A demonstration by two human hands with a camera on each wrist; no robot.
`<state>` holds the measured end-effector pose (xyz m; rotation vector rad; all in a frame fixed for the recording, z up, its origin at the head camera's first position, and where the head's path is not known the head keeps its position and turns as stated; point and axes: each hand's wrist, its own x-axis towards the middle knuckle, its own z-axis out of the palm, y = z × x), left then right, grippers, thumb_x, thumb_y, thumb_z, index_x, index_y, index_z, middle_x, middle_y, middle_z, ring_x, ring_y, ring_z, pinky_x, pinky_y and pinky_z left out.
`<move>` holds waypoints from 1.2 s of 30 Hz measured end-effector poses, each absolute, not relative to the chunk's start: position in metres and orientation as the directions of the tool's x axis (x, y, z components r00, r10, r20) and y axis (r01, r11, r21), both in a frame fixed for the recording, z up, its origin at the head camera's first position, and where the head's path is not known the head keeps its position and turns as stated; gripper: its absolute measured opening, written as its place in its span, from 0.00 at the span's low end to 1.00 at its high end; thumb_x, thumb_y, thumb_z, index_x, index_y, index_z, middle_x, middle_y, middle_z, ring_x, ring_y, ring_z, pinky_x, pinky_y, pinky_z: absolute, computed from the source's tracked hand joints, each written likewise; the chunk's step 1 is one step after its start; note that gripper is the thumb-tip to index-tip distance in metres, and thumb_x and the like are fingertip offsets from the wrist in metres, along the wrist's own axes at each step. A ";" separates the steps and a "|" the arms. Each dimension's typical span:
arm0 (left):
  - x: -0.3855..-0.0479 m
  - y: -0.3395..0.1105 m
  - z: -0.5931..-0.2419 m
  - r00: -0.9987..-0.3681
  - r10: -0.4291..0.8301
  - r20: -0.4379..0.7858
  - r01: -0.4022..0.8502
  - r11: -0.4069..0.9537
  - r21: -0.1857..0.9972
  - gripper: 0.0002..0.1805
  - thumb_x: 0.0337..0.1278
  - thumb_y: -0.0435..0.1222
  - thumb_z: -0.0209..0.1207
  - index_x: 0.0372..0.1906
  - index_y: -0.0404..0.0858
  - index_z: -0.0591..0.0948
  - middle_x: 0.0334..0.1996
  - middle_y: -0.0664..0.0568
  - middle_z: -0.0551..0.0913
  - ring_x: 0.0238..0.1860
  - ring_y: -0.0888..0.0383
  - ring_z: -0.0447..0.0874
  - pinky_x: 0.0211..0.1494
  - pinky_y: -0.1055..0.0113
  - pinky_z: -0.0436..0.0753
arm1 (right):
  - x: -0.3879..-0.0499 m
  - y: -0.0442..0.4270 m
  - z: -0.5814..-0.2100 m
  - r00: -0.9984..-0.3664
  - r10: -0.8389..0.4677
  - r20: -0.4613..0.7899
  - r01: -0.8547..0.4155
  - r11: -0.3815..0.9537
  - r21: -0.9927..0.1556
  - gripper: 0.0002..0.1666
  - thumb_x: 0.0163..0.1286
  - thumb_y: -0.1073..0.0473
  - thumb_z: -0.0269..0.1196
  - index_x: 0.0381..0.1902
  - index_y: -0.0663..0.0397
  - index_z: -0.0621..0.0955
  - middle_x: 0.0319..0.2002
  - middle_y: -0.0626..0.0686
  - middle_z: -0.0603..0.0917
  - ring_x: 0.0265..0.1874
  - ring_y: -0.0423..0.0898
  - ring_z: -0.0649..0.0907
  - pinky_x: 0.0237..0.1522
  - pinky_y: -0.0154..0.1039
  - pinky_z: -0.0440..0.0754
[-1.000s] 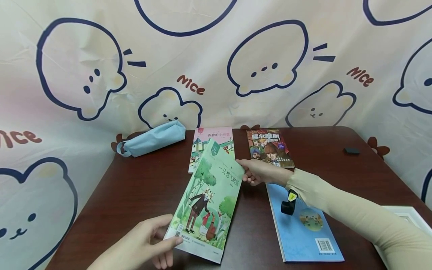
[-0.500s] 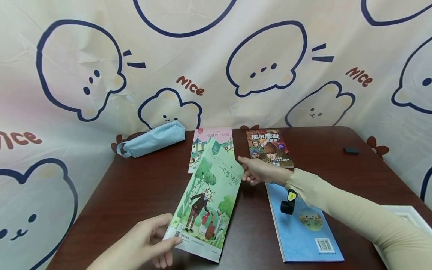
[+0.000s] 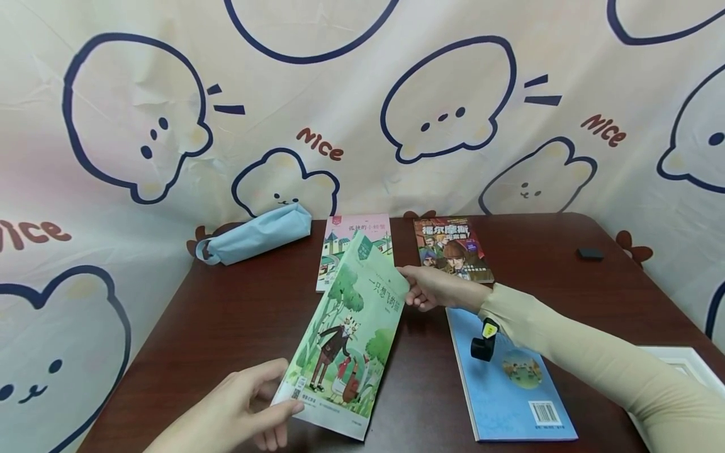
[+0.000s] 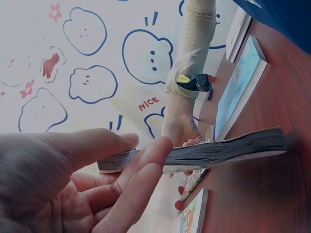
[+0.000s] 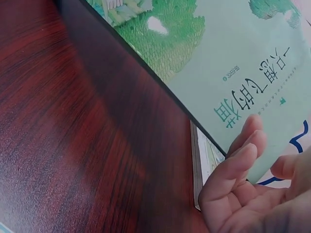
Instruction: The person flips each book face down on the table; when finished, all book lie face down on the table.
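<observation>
Near its lower left corner, the green book is pinched by the left hand, the thumb laid on the cover and the other fingers bent behind, parted by little more than the book's thickness. The upper right corner is gripped by the right hand with bent fingers; how far the thumb reaches over is not clearly shown. Between the hands the book is held tilted, cover up, over the table; whether its low edge is touching the wood cannot be told.

Since only opposite corners are held, the book could be twisted or dropped if either pinch were loosened, and the loose edge could be fanned open. The pink book, partly covered from this angle, could be nudged if the top edge were lowered onto it. The blue book lies below the right forearm, where it could be brushed by the wrist camera if the arm were dropped. Farther out, the comic and pouch seem little at risk.
</observation>
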<state>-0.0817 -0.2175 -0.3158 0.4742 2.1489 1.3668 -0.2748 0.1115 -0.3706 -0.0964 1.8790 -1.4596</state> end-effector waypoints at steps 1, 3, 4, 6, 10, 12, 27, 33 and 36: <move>-0.081 -0.217 -0.316 -0.791 0.558 -0.252 0.009 0.422 0.907 0.18 0.65 0.41 0.59 0.54 0.34 0.74 0.25 0.52 0.85 0.20 0.60 0.82 0.24 0.63 0.83 | -0.275 0.112 -0.371 -0.720 -0.478 -0.503 0.370 0.348 -0.861 0.33 0.78 0.41 0.38 0.58 0.61 0.74 0.16 0.46 0.77 0.13 0.36 0.71 0.20 0.29 0.70; -0.081 -0.218 -0.316 -0.795 0.557 -0.239 0.022 0.422 0.906 0.18 0.65 0.41 0.59 0.53 0.34 0.74 0.25 0.53 0.85 0.20 0.60 0.82 0.24 0.63 0.83 | -0.275 0.112 -0.371 -0.717 -0.481 -0.505 0.372 0.349 -0.860 0.33 0.78 0.41 0.38 0.57 0.62 0.74 0.16 0.46 0.77 0.13 0.36 0.71 0.20 0.29 0.70; -0.081 -0.218 -0.316 -0.798 0.556 -0.232 0.030 0.422 0.906 0.18 0.65 0.41 0.59 0.53 0.35 0.74 0.24 0.53 0.85 0.20 0.61 0.82 0.24 0.63 0.83 | -0.275 0.112 -0.371 -0.716 -0.481 -0.506 0.371 0.351 -0.860 0.32 0.78 0.41 0.37 0.57 0.61 0.73 0.16 0.46 0.76 0.13 0.36 0.71 0.20 0.29 0.70; -0.080 -0.218 -0.316 -0.803 0.555 -0.215 0.049 0.422 0.905 0.17 0.65 0.41 0.59 0.52 0.35 0.74 0.24 0.54 0.85 0.20 0.61 0.82 0.23 0.64 0.83 | -0.275 0.112 -0.371 -0.716 -0.482 -0.505 0.370 0.351 -0.860 0.32 0.79 0.42 0.36 0.57 0.61 0.73 0.16 0.46 0.76 0.13 0.36 0.71 0.20 0.29 0.70; -0.079 -0.218 -0.315 -0.810 0.555 -0.189 0.081 0.424 0.902 0.16 0.65 0.41 0.59 0.51 0.36 0.75 0.25 0.56 0.85 0.20 0.62 0.82 0.24 0.64 0.83 | -0.276 0.112 -0.371 -0.721 -0.481 -0.500 0.367 0.347 -0.863 0.31 0.78 0.43 0.36 0.54 0.60 0.74 0.16 0.46 0.77 0.14 0.36 0.73 0.21 0.28 0.71; -0.079 -0.218 -0.315 -0.811 0.555 -0.186 0.086 0.428 0.900 0.16 0.65 0.41 0.59 0.51 0.36 0.75 0.25 0.56 0.85 0.20 0.62 0.82 0.24 0.64 0.83 | -0.276 0.112 -0.372 -0.723 -0.476 -0.500 0.370 0.345 -0.863 0.30 0.78 0.44 0.36 0.52 0.61 0.76 0.16 0.47 0.78 0.14 0.36 0.74 0.21 0.28 0.72; -0.076 -0.218 -0.312 -0.816 0.567 -0.112 0.169 0.420 0.892 0.10 0.65 0.40 0.59 0.44 0.39 0.76 0.22 0.59 0.85 0.20 0.66 0.83 0.24 0.67 0.83 | -0.277 0.107 -0.372 -0.710 -0.489 -0.507 0.398 0.315 -0.862 0.29 0.76 0.40 0.42 0.34 0.55 0.78 0.16 0.46 0.81 0.14 0.36 0.76 0.21 0.29 0.74; -0.076 -0.218 -0.310 -0.824 0.556 -0.112 0.164 0.423 0.891 0.09 0.65 0.40 0.59 0.42 0.39 0.76 0.21 0.58 0.85 0.20 0.65 0.83 0.24 0.66 0.83 | -0.277 0.107 -0.372 -0.702 -0.493 -0.514 0.408 0.312 -0.858 0.30 0.76 0.39 0.42 0.32 0.54 0.79 0.16 0.46 0.82 0.14 0.35 0.77 0.22 0.29 0.76; -0.076 -0.218 -0.309 -0.827 0.548 -0.125 0.153 0.433 0.888 0.09 0.64 0.40 0.60 0.41 0.39 0.76 0.21 0.58 0.85 0.20 0.64 0.83 0.25 0.66 0.83 | -0.277 0.107 -0.372 -0.699 -0.495 -0.516 0.410 0.314 -0.857 0.30 0.76 0.39 0.42 0.32 0.54 0.79 0.16 0.46 0.83 0.14 0.35 0.77 0.22 0.29 0.76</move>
